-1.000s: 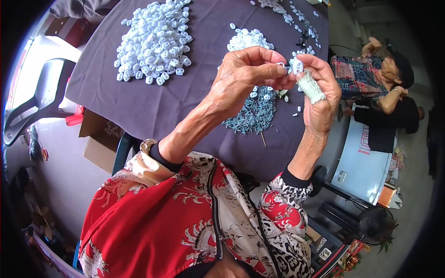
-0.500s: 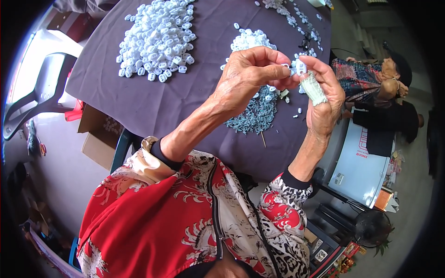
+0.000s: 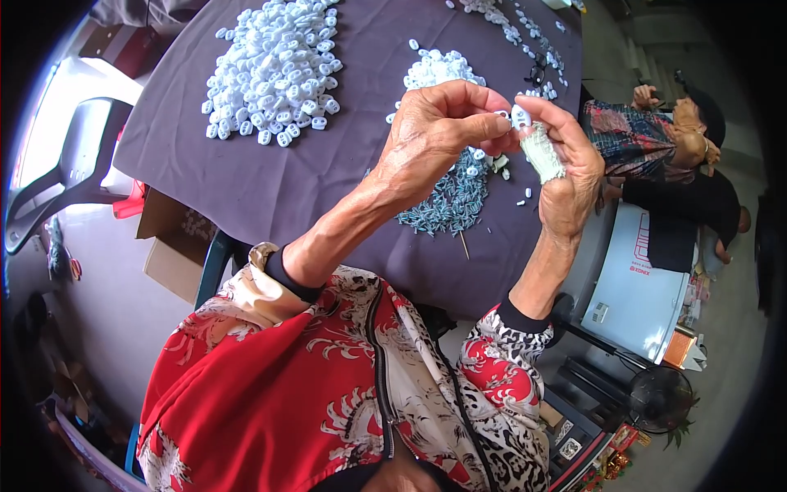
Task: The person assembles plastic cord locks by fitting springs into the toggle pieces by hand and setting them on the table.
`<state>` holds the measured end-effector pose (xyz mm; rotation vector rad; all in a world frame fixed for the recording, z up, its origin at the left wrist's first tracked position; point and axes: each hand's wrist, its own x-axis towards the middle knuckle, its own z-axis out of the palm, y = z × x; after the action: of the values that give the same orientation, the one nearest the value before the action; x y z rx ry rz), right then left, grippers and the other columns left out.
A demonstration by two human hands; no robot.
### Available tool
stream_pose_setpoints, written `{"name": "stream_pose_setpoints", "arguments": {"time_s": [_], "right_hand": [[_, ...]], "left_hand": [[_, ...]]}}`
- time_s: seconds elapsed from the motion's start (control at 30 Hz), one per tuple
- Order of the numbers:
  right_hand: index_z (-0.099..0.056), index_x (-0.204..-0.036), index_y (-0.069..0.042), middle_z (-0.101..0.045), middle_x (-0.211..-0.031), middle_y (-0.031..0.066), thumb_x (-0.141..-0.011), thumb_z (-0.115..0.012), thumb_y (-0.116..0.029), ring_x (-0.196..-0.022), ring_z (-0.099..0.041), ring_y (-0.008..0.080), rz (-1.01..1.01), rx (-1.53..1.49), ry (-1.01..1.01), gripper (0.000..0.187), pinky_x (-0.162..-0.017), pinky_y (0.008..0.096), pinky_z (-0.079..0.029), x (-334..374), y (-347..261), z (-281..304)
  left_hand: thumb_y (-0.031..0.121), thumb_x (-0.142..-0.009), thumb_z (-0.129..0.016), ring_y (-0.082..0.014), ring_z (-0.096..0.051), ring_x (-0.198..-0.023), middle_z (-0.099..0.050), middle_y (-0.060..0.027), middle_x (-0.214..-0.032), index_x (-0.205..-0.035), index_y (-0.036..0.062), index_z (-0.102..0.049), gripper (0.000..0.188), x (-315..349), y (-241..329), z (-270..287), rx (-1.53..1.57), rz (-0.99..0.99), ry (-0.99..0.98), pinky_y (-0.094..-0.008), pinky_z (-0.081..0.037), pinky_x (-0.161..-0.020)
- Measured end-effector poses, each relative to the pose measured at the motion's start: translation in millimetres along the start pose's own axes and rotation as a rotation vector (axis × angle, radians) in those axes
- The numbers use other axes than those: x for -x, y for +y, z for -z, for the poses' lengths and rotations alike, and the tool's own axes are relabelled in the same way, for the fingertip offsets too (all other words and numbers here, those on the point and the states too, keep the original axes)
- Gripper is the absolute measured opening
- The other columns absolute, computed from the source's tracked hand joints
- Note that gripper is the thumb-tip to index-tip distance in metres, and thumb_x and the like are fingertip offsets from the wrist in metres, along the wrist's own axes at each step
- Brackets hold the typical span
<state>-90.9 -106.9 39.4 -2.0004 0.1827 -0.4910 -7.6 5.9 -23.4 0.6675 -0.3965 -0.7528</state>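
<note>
Above the table my right hand (image 3: 572, 160) pinches a small white plastic piece (image 3: 520, 116), rounded and with dark openings. A pale cloth cover (image 3: 544, 156) wraps its thumb. My left hand (image 3: 447, 123) meets it from the left, thumb and forefinger closed on another small white piece, mostly hidden by the fingertips. The two pieces are close together; whether they touch I cannot tell. Beneath the hands lies a heap of small grey-blue screws (image 3: 451, 201), and behind them a smaller pile of white plastic pieces (image 3: 443, 70).
A large pile of white plastic pieces (image 3: 275, 70) covers the table's far left. More pieces trail along the far right, near a dark pair of glasses (image 3: 537, 72). A thin stick (image 3: 465, 246) pokes from the screws. An open cardboard box (image 3: 176, 254) stands left; two people are at the right.
My right hand has shifted slightly left, bringing its white piece closer to my left fingertips. My left hand has barely moved. The people at the right have changed posture.
</note>
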Motion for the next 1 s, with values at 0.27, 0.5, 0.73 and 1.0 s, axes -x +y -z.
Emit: {"name": "stream_pose_setpoints", "arguments": {"time_s": [0.27, 0.5, 0.73, 1.0], "right_hand": [[-0.060, -0.102, 0.002, -0.062, -0.085, 0.0067, -0.079, -0.052, 0.007, -0.072, -0.059, 0.0097, 0.042, 0.068, -0.008, 0.025, -0.065, 0.0209, -0.049, 0, -1, 0], [-0.061, -0.100, 0.002, -0.063, -0.086, 0.0052, -0.079, -0.052, 0.007, -0.072, -0.058, 0.0081, 0.125, 0.163, 0.018, 0.024, -0.065, 0.0203, -0.049, -1, 2, -4], [-0.057, -0.106, 0.005, -0.059, -0.100, 0.0094, -0.079, -0.046, 0.008, -0.089, -0.056, 0.0116, -0.007, 0.173, -0.061, 0.029, -0.079, 0.0219, -0.045, 2, 3, 3], [-0.061, -0.099, -0.001, -0.064, -0.092, 0.0086, -0.077, -0.050, 0.008, -0.080, -0.061, 0.0132, 0.045, 0.238, -0.063, 0.026, -0.071, 0.0232, -0.049, 0, 17, 4]], "left_hand": [[0.006, -0.079, -0.063, -0.0176, -0.064, -0.072, -0.064, -0.0110, -0.079, -0.093, -0.0033, -0.058, 0.018, 0, 1, -2, -0.045, -0.009, 0.040, -0.0271, -0.051, -0.068], [0.005, -0.078, -0.063, -0.0184, -0.064, -0.070, -0.064, -0.0114, -0.079, -0.094, -0.0042, -0.058, 0.019, 1, -1, -3, -0.049, -0.027, 0.071, -0.0275, -0.052, -0.068], [0.008, -0.080, -0.062, -0.0168, -0.063, -0.067, -0.063, -0.0129, -0.075, -0.091, -0.0081, -0.058, 0.020, -3, -4, -2, 0.011, 0.043, 0.048, -0.0262, -0.053, -0.063], [0.011, -0.081, -0.061, -0.0181, -0.063, -0.073, -0.062, -0.0111, -0.080, -0.093, -0.0049, -0.059, 0.020, -4, -9, 6, 0.014, 0.166, 0.010, -0.0286, -0.053, -0.070]]}}
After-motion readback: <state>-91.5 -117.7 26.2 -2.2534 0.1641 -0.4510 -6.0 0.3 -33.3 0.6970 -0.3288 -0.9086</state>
